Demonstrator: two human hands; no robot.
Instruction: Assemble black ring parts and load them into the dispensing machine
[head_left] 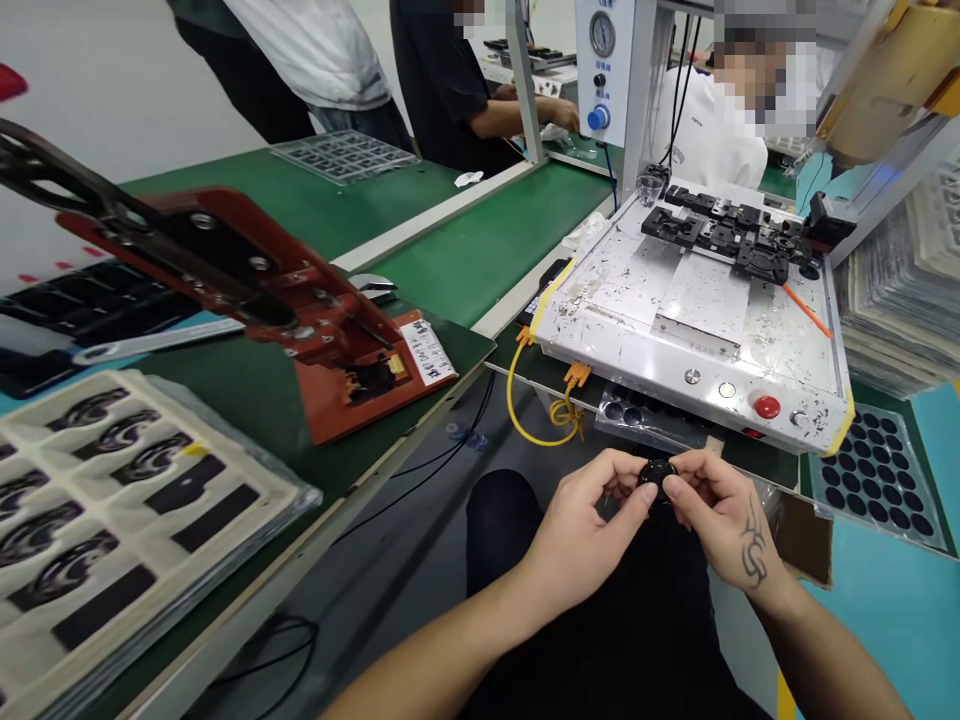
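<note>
A small, round, glossy black part [658, 472] is held between both hands above my lap. My left hand [585, 530] pinches its left side between thumb and fingers. On the other side, the thumb and fingers of my right hand [716, 515] close on its edge. The fingers cover much of its rim, so its exact kind does not show. Just beyond the hands stands a white bench machine [675, 345] with black fixtures [724, 230] on its bed. Beneath its front edge lies a clear tray of round black discs [637, 410].
On the left bench stand a red toggle press [352, 375] and a stack of beige trays [255, 500] with black curved parts. Another sheet of black discs [877, 475] lies at right. Yellow cable [517, 400] hangs from the machine. Several people work behind the benches.
</note>
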